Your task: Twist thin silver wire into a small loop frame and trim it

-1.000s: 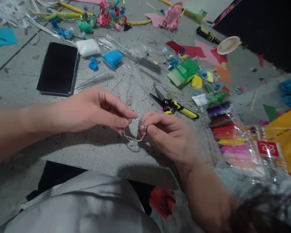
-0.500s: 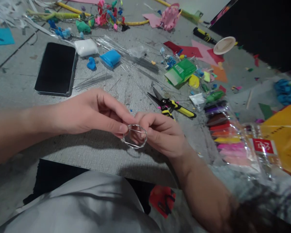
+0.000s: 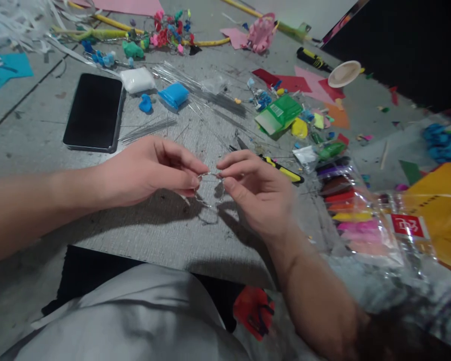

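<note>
A small ring of twisted silvery wire (image 3: 204,201) hangs between my hands, blurred against the grey table. My left hand (image 3: 150,168) pinches its left side between thumb and fingers. On the opposite side, my right hand (image 3: 257,193) has its thumb and fingertips closed at the ring's upper right edge. Just behind the right hand lie pliers-like cutters (image 3: 285,170) with yellow and black handles, partly covered by that hand. Loose straight wires (image 3: 150,129) rest on the table beyond the left hand.
A black phone (image 3: 93,111) lies at left, near white (image 3: 138,80) and blue (image 3: 173,95) clay packs. A green packet (image 3: 279,115) sits among clay bits and paper scraps. At right are a plastic pack of coloured clay (image 3: 357,210) and a yellow package (image 3: 441,215).
The wire ring has tilted from facing me to a flatter, blurred view. My right hand has risen slightly and its fingers have shifted to the ring's upper edge.
</note>
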Motion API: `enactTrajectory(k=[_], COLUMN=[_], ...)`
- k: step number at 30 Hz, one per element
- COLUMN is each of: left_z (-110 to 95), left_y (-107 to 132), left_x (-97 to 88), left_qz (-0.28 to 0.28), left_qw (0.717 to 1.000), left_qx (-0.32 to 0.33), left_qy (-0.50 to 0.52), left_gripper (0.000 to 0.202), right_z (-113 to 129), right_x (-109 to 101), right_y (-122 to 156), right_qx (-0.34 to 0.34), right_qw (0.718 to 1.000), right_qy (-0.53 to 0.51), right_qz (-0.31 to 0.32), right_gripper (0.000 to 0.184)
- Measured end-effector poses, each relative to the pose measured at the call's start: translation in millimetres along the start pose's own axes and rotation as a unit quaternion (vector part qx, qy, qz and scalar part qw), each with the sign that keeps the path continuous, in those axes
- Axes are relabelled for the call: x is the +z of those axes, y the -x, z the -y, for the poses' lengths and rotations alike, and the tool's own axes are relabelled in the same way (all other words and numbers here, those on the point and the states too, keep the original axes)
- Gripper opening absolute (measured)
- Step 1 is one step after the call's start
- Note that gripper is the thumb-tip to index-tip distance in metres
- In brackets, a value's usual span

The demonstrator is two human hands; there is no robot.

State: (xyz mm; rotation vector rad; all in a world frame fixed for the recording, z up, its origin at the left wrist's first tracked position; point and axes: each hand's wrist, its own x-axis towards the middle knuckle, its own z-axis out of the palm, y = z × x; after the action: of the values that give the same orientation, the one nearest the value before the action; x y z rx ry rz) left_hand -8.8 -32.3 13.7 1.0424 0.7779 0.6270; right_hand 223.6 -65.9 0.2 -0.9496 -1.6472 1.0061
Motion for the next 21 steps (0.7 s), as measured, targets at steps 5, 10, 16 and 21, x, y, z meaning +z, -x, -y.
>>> enactTrajectory(k=[5, 10, 16, 21], left_z=[-1.5, -0.4, 0.9, 1.6], left_y=[-1.4, -0.8, -0.7, -1.4], left_x=[0.5, -0.1, -1.0, -0.6], left_qz=[-0.052, -0.058, -0.056, -0.057], left_qw=[0.998, 0.994, 0.992, 0.993], left_qx=[-0.006, 0.001, 0.023, 0.035], left_qy=[-0.047, -0.096, -0.107, -0.101], left_gripper=[0.015, 0.015, 0.019, 0.02], right_z=[6.6, 5.5, 14.7, 19.5], right_x=[-1.0, 7.6, 14.2, 15.2], right_y=[3.6, 6.3, 9.4, 10.1], right_qx=[-0.095, -0.044, 0.002, 0.011], right_qw=[0.981, 0.986, 0.974, 0.966], right_qy=[0.168, 0.16, 0.221, 0.251], right_qz=[-0.027, -0.031, -0.056, -0.058], right_gripper=[0.006, 0.008, 0.004, 0.008])
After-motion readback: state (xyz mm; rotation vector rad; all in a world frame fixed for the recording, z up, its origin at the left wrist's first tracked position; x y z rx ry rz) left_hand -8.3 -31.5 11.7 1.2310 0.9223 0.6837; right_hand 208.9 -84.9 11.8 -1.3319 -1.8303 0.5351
